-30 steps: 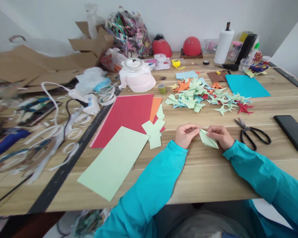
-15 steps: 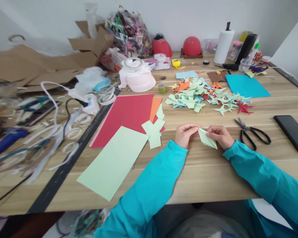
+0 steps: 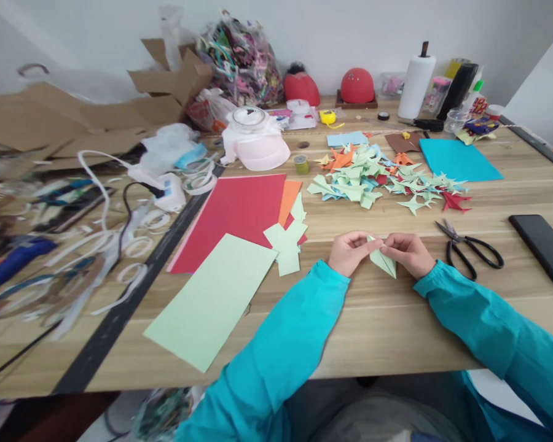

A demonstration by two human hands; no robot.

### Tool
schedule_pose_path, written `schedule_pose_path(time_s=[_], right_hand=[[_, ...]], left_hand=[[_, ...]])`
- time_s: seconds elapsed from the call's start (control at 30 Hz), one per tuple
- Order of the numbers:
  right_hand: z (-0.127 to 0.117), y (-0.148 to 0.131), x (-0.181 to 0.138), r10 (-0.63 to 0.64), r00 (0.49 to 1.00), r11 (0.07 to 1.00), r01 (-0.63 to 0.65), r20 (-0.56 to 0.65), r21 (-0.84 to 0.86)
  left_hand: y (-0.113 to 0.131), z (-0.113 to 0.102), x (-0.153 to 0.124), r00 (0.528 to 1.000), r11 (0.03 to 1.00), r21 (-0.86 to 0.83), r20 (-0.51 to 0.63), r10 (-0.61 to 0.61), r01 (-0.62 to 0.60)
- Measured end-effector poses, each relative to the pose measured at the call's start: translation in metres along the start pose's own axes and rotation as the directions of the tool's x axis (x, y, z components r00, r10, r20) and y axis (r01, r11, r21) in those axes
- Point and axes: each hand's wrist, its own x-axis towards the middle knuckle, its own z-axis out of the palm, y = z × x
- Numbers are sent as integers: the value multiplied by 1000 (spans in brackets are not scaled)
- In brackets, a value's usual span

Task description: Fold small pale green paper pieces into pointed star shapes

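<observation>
A small folded piece of light green paper (image 3: 383, 261) is pinched between my left hand (image 3: 350, 252) and my right hand (image 3: 409, 254), just above the wooden table (image 3: 387, 319). Both hands have their fingers closed on it, and teal sleeves cover both arms. Small light green paper squares (image 3: 286, 244) lie to the left of my left hand. A pile of folded paper figures (image 3: 378, 178) in green, blue, orange and red lies beyond my hands.
Black scissors (image 3: 470, 247) and a black phone (image 3: 544, 247) lie to the right. Red (image 3: 233, 218), orange and light green (image 3: 212, 301) sheets lie left, a blue sheet (image 3: 458, 159) at far right. Cardboard, tape rolls and cables crowd the left; a paper towel roll (image 3: 415, 80) stands at the back.
The folded green paper has been turned and drawn in between my fingers, its lower tip now shorter and nearer my hands. My hands have barely shifted.
</observation>
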Motion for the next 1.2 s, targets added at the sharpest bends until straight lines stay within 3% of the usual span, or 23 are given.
schedule_pose_path(time_s=[0.1, 0.2, 0.47, 0.7, 0.9, 1.07, 1.2], right_hand=[[1, 1, 0, -18, 1000, 1000, 18, 10, -17], [1, 2, 0, -26, 1000, 999, 26, 18, -47], [0, 3, 1, -11, 999, 1000, 12, 48, -11], [1, 3, 1, -5, 999, 1000, 7, 51, -28], [2, 2, 1, -3, 999, 1000, 5, 53, -31], [1, 3, 1, -29, 999, 998, 31, 46, -50], [0, 5, 2, -36, 998, 997, 40, 57, -67]], left_hand=[[0, -1, -2, 997, 985, 164, 62, 48, -58], [0, -1, -3, 996, 977, 198, 53, 66, -75], [-6, -4, 0, 998, 998, 54, 59, 15, -19], [-9, -5, 3, 999, 998, -42, -3, 40, -40], [-8, -2, 3, 999, 990, -136, -34, -33, 29], [-2, -1, -1, 996, 994, 74, -16, 84, -82], [1, 1, -3, 996, 981, 169, 36, 88, -92]])
